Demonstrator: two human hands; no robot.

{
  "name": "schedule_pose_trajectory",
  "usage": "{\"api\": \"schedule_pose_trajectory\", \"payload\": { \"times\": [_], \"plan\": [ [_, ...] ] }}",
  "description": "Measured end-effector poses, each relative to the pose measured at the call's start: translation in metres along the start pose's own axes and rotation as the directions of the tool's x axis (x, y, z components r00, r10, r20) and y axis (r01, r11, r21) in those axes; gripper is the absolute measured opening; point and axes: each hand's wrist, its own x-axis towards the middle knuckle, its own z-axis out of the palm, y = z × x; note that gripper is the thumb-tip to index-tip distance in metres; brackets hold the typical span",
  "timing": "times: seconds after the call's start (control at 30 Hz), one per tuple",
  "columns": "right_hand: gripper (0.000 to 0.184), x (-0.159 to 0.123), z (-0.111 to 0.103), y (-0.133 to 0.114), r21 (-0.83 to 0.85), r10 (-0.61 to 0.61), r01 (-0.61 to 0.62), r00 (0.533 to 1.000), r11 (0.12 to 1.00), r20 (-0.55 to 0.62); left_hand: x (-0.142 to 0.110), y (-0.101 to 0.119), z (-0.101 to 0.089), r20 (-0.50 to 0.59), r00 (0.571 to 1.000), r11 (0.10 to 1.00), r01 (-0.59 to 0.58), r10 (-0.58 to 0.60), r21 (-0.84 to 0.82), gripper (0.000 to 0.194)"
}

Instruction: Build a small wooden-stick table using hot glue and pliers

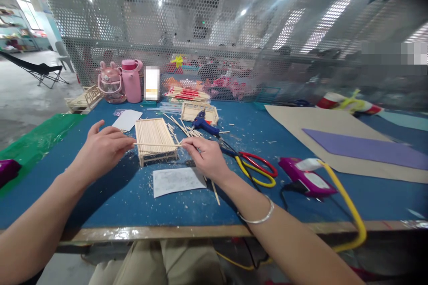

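Observation:
Between my two hands stretches a thin wooden stick [157, 144], level and crosswise. My left hand [102, 149] pinches its left end, and my right hand [204, 155] pinches the right end. Just behind and under the stick stands a small bed-like frame [154, 131] built of pale sticks, with a slatted top and short legs. Whether the stick touches the frame, I cannot tell. A white sheet of paper [179, 181] lies on the table in front of the frame. Beyond my right hand rests a blue glue gun [205, 124], nozzle toward the back.
Loose sticks [182, 125] lie behind the frame, near a stick-built tray [187, 111]. Scissors with red and yellow handles [257, 167] and a purple power socket [309, 178] with a yellow cable are at right. Pink bottles [131, 82] stand at the back left by a perforated screen.

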Motion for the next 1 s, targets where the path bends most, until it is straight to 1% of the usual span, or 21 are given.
{"api": "schedule_pose_trajectory", "payload": {
  "times": [0.07,0.17,0.2,0.23,0.27,0.33,0.37,0.4,0.43,0.5,0.6,0.7,0.77,0.83,0.9,1.0],
  "plan": [
    [0.017,0.000,0.005,-0.004,-0.005,-0.006,0.006,1.000,1.000,-0.015,0.000,0.010,0.006,0.008,0.999,0.998,-0.042,0.042,0.044,0.025],
    [0.016,0.002,0.011,-0.010,0.023,-0.040,0.040,0.999,0.999,0.006,0.000,0.028,0.014,0.077,0.994,0.996,-0.075,0.072,0.044,0.028],
    [0.012,0.002,0.011,-0.010,0.036,-0.045,0.045,0.999,0.998,-0.016,0.000,0.032,0.016,0.098,0.993,0.995,-0.077,0.071,0.058,0.030],
    [0.006,0.003,0.011,-0.011,0.045,-0.037,0.040,0.997,0.998,-0.068,-0.001,0.034,0.017,0.109,0.991,0.994,-0.082,0.074,0.073,0.031],
    [0.007,0.004,0.010,-0.010,0.049,-0.015,0.022,0.989,0.999,-0.144,-0.001,0.035,0.018,0.104,0.992,0.993,-0.085,0.076,0.086,0.031],
    [0.022,0.005,0.007,-0.007,0.044,0.052,-0.040,0.949,0.998,-0.311,-0.002,0.033,0.018,0.058,0.996,0.992,-0.080,0.075,0.096,0.031],
    [0.029,0.005,0.006,-0.005,0.040,0.077,-0.067,0.927,0.997,-0.366,-0.002,0.031,0.018,0.027,0.997,0.993,-0.075,0.073,0.093,0.030],
    [0.034,0.005,0.005,-0.003,0.038,0.093,-0.085,0.915,0.996,-0.393,-0.003,0.030,0.018,0.003,0.998,0.993,-0.070,0.070,0.091,0.030],
    [0.038,0.005,0.004,-0.001,0.038,0.100,-0.093,0.914,0.995,-0.394,-0.003,0.029,0.018,-0.012,0.997,0.993,-0.070,0.071,0.092,0.029],
    [0.041,0.003,0.006,0.001,0.044,0.097,-0.087,0.929,0.995,-0.356,-0.003,0.030,0.020,-0.024,0.996,0.991,-0.081,0.085,0.110,0.028],
    [0.040,0.001,0.014,0.001,0.064,0.098,-0.083,0.956,0.994,-0.276,-0.002,0.035,0.024,-0.016,0.995,0.985,-0.097,0.101,0.145,0.028],
    [0.037,0.001,0.020,0.002,0.119,0.181,-0.163,0.970,0.979,-0.163,-0.002,0.039,0.027,-0.010,0.995,0.983,-0.094,0.097,0.155,0.026],
    [0.029,0.001,0.022,0.002,0.188,0.265,-0.249,0.962,0.950,-0.068,-0.002,0.040,0.028,-0.015,0.996,0.985,-0.083,0.087,0.151,0.025],
    [0.019,0.002,0.022,0.002,0.248,0.314,-0.305,0.949,0.920,0.002,-0.003,0.041,0.029,-0.017,0.997,0.987,-0.071,0.074,0.142,0.024],
    [0.011,0.001,0.022,0.001,0.270,0.324,-0.319,0.946,0.908,0.026,-0.003,0.041,0.030,-0.015,0.998,0.989,-0.063,0.065,0.131,0.024],
    [0.007,0.001,0.022,-0.001,0.264,0.321,-0.317,0.947,0.911,0.029,-0.002,0.040,0.031,-0.015,0.997,0.992,-0.071,0.073,0.100,0.025]
  ]
}}
